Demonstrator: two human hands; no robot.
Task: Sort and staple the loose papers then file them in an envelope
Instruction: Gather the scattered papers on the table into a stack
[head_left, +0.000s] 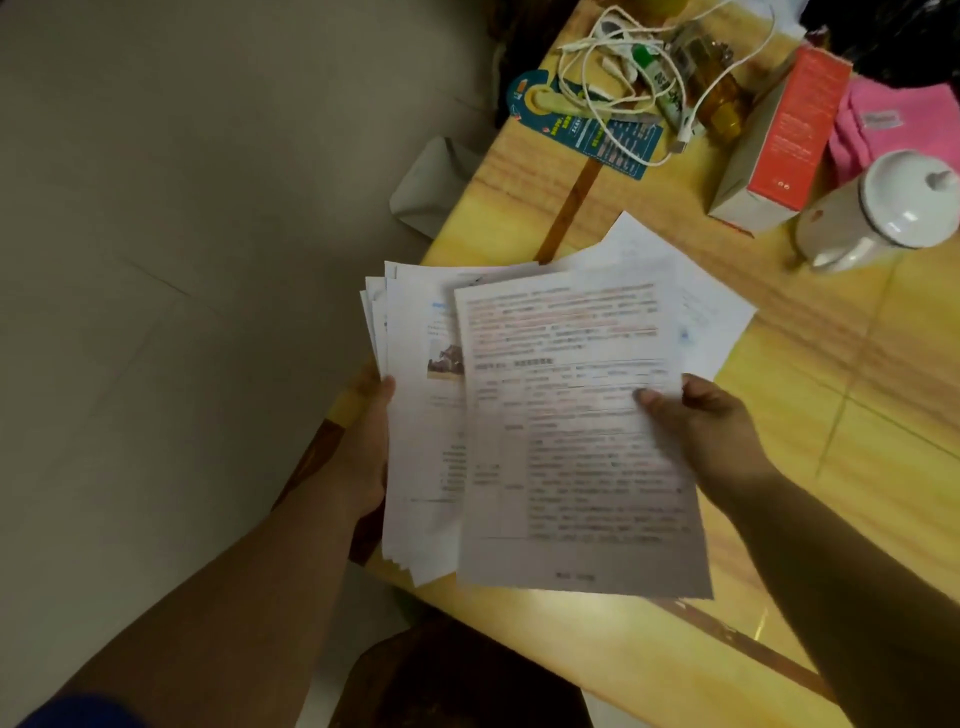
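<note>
The left hand (370, 447) gripped the fanned papers (415, 457), fingers hidden beneath; the right hand (701, 421) pinched the blurred top sheet (571, 441) overhanging the table (857, 415) edge.

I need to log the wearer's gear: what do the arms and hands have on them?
Both forearms are bare. No gloves, rings or watch show on the left hand or the right hand. A bit of blue fabric, perhaps a short sleeve, shows at the frame's bottom-left corner by the left upper arm.
</note>
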